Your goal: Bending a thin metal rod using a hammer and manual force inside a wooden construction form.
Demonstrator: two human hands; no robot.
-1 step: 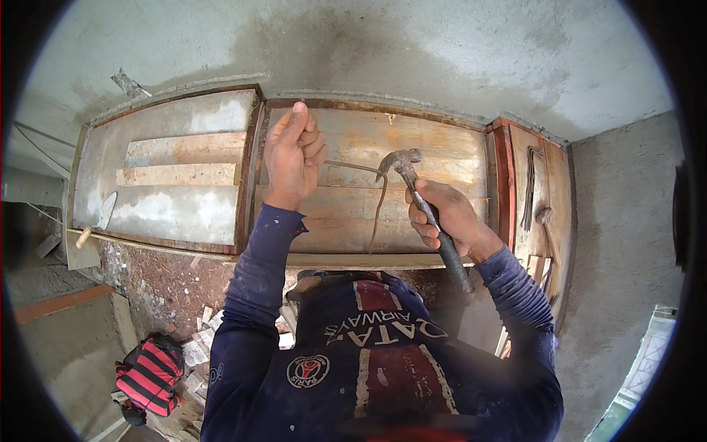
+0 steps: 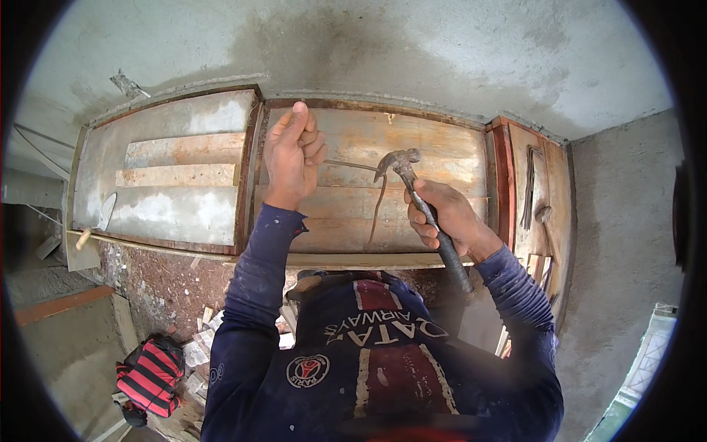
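Observation:
My left hand (image 2: 294, 151) is closed around one end of a thin metal rod (image 2: 346, 163) over the middle wooden panel (image 2: 442, 140). The rod runs to the right and bends downward at the hammer's claw. My right hand (image 2: 442, 217) grips the dark handle of the claw hammer (image 2: 405, 160), whose head is up at the bend, with the claw on the rod.
The left panel (image 2: 184, 206) holds two loose boards (image 2: 177, 173) and a trowel (image 2: 108, 210). On the right panel lie dark bars (image 2: 529, 188) and another tool (image 2: 546, 221). A red-and-black striped bag (image 2: 147, 376) sits among debris below. Concrete walls (image 2: 368, 51) border the panels.

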